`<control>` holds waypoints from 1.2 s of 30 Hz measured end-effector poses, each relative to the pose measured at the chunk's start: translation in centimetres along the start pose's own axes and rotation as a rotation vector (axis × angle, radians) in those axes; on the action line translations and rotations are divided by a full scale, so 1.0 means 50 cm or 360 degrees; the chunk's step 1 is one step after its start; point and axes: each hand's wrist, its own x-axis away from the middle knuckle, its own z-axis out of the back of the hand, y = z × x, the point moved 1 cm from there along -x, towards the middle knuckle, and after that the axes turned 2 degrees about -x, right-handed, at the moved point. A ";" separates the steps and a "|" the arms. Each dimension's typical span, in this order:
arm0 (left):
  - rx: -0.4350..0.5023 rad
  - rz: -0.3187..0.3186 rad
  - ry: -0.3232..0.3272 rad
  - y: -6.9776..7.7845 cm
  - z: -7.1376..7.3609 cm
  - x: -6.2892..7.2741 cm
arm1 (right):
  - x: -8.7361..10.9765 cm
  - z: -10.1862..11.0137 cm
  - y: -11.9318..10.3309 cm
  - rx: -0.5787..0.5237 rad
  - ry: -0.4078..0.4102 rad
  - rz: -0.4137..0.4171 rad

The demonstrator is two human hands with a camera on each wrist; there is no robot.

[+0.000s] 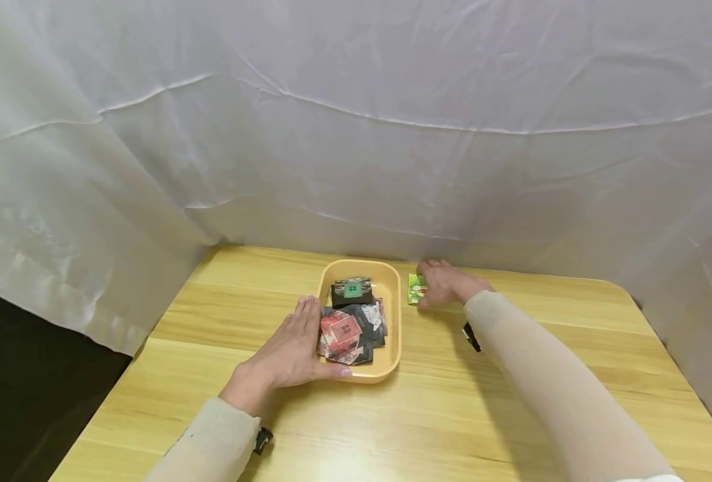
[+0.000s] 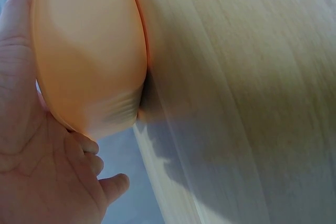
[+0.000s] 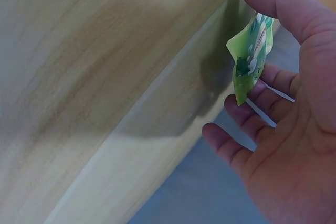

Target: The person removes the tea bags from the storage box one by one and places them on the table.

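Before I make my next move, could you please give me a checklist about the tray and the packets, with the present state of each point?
1. Left grip touching the tray: ok, at its left side and near rim.
2. Green packet between the thumb and fingers of the right grip: ok.
3. Hold on the green packet firm: cannot tell.
4. Green packet inside the tray: not ok, it is outside, to the right.
5. Bare space in the tray: ok, along its right side near the front.
6. Packets inside without overlap: not ok, the red-labelled packet lies over others.
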 end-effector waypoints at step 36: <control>-0.0011 0.0027 -0.0035 0.019 -0.006 -0.022 | 0.103 0.058 -0.134 0.0109 0.0645 0.0283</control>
